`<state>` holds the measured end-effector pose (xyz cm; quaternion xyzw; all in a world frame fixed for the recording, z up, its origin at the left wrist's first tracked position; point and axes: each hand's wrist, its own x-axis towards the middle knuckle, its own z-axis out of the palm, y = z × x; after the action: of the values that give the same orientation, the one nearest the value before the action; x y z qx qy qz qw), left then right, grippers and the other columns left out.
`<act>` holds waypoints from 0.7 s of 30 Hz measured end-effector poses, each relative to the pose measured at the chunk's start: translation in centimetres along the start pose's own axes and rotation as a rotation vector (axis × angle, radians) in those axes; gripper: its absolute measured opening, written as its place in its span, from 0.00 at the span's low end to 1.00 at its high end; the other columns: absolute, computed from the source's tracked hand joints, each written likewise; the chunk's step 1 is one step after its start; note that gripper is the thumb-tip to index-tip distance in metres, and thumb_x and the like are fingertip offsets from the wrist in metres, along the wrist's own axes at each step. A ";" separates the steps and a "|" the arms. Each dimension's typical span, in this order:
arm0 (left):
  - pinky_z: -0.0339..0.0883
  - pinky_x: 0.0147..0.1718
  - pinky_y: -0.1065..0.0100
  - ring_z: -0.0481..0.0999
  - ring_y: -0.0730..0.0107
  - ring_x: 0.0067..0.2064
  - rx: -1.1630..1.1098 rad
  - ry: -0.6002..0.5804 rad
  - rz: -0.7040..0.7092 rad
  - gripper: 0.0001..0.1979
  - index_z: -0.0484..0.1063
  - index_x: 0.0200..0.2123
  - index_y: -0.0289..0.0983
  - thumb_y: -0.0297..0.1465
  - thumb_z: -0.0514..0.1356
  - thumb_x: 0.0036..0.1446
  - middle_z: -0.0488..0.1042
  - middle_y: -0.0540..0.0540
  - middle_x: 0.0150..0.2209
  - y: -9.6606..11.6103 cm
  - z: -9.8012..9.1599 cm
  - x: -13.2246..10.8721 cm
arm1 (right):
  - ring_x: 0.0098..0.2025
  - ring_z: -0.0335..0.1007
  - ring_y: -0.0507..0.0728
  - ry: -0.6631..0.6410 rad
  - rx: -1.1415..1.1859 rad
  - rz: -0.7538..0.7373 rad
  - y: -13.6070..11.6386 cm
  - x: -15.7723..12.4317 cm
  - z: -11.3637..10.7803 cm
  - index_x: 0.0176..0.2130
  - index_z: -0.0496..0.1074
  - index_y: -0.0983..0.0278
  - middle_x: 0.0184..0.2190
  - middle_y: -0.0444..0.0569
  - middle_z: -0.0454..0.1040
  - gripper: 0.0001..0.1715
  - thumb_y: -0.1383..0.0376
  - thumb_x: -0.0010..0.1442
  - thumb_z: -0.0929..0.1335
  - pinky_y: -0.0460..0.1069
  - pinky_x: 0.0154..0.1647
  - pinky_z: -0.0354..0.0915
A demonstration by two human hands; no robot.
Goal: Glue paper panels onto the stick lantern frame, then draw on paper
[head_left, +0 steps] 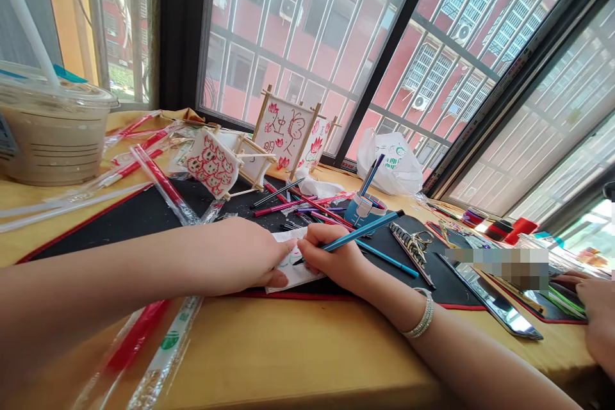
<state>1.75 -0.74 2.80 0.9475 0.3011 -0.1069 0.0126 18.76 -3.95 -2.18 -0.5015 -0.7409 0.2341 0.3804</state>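
A small white paper (298,277) with faint drawn marks lies at the front edge of the black mat (120,221). My left hand (252,256) rests on the paper's left side, fingers curled down and thumb low; nothing shows in its grasp. From the right, my right hand (336,256) pinches a blue marker (362,230), its dark tip touching or just above the paper. Behind the hands stands a blue pen cup (365,210) with pens in it. Loose markers in red, pink and black are strewn beside the cup, and a light blue one (391,259) lies to its right.
Two stick-framed paper lanterns (211,163) (283,131) with red drawings stand behind. A drink cup (52,134) is at left, near plastic-wrapped red strips (161,182). At right are a hair clip (413,250), a phone (494,301) and another person's hand (596,301). A plastic bag (391,163) sits by the window.
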 end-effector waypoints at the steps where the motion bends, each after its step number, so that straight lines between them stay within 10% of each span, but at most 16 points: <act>1: 0.57 0.21 0.69 0.76 0.58 0.29 -0.004 0.008 0.007 0.22 0.64 0.56 0.42 0.39 0.51 0.58 0.78 0.40 0.31 0.0 0.0 0.0 | 0.16 0.53 0.46 0.003 -0.016 -0.006 0.0 0.0 0.1 0.17 0.54 0.63 0.13 0.39 0.61 0.16 0.65 0.52 0.63 0.41 0.17 0.52; 21: 0.58 0.25 0.66 0.75 0.53 0.34 0.001 -0.049 -0.006 0.26 0.58 0.60 0.43 0.42 0.48 0.59 0.77 0.38 0.37 0.1 -0.2 0.0 | 0.15 0.50 0.45 -0.051 0.069 0.045 0.0 0.1 0.0 0.17 0.55 0.63 0.12 0.38 0.59 0.16 0.64 0.52 0.63 0.41 0.15 0.50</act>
<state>1.79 -0.81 2.96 0.9437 0.3036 -0.1302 0.0191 18.73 -3.89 -2.19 -0.4984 -0.7304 0.2810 0.3730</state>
